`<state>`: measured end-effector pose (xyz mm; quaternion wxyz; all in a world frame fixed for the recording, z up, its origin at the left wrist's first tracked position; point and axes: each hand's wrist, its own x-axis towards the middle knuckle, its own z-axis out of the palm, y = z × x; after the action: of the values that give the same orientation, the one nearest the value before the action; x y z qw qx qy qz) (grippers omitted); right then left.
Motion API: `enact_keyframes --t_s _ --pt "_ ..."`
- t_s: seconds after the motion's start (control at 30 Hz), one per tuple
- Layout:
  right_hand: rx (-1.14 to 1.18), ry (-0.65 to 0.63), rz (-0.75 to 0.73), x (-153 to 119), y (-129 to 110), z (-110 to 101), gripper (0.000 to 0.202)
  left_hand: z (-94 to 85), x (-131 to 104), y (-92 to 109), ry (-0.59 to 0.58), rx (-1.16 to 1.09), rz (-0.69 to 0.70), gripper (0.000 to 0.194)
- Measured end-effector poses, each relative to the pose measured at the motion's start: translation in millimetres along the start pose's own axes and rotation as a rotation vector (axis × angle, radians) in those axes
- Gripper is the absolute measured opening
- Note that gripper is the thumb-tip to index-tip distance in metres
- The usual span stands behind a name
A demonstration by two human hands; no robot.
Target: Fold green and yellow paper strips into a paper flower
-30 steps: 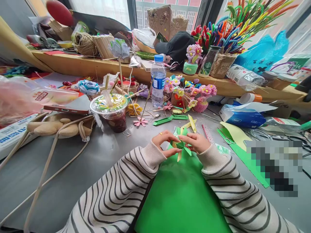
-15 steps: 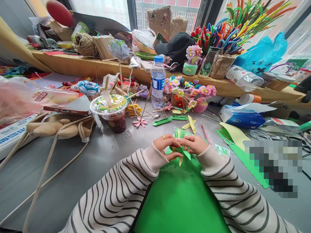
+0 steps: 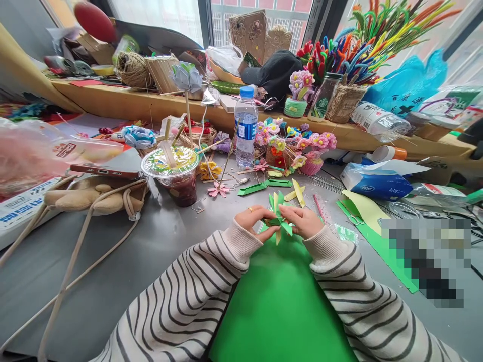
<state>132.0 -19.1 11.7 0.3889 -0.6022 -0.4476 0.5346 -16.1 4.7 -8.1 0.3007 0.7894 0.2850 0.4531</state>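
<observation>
A folded paper piece (image 3: 278,219) with green and pale yellow points is held up over the green sheet (image 3: 283,306) at the table's front. My left hand (image 3: 255,221), with a ring on one finger, pinches its left side between thumb and fingers. From the right, my right hand (image 3: 302,220) grips the same piece with its fingertips. Behind the hands lie folded green strips (image 3: 252,188) and crossed yellow strips (image 3: 296,193). Fingertips partly cover the middle of the piece.
A lidded drink cup (image 3: 177,183) and a water bottle (image 3: 246,128) stand behind my hands. Scissors (image 3: 355,219) rest on green paper at right. A corded bag (image 3: 98,198) lies left. Crochet flowers (image 3: 298,143) sit farther back.
The folded paper piece has turned slightly and risen a little in the view. My left fingers have lifted and shifted, and my right fingers have moved slightly on the piece.
</observation>
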Motion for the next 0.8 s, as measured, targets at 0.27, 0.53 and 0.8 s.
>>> enact_keyframes --t_s 0.27,0.53,0.8 --pt "-0.374 0.05 -0.451 -10.3 0.2 7.8 0.064 -1.1 -0.9 -4.7 0.229 -0.037 -0.284 0.021" --pt "-0.667 0.162 -0.695 -13.7 4.0 9.5 0.034 0.2 0.0 -5.3 0.197 -0.248 -0.373 0.021" --pt "-0.661 0.258 -0.764 -16.1 5.3 14.6 0.028 0.0 -0.1 -6.8 0.204 -0.348 -0.491 0.023"
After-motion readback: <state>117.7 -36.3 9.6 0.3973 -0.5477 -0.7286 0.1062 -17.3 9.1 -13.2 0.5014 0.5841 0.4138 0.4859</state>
